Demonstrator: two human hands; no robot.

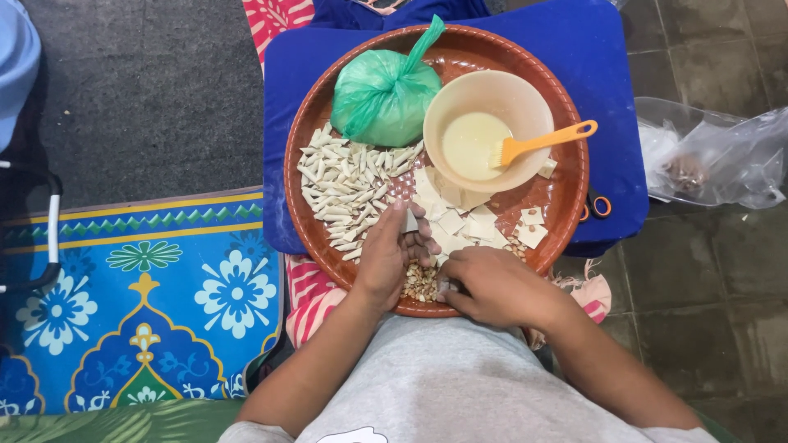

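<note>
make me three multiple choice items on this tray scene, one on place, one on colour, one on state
1. Where does the brush lie?
A. in the bowl
B. on the floor
C. on the bag

2. What colour is the tied bag?
A. red
B. green
C. white

3. What does the left hand hold?
A. scissors
B. nothing
C. a small pale square

Answers:
1 A, its bristles sit in the bowl's pale liquid, the handle over the rim.
2 B, the knotted bag on the tray is green.
3 C, a pale square shows at its fingertips; the right hand rests by the nuts.
</note>
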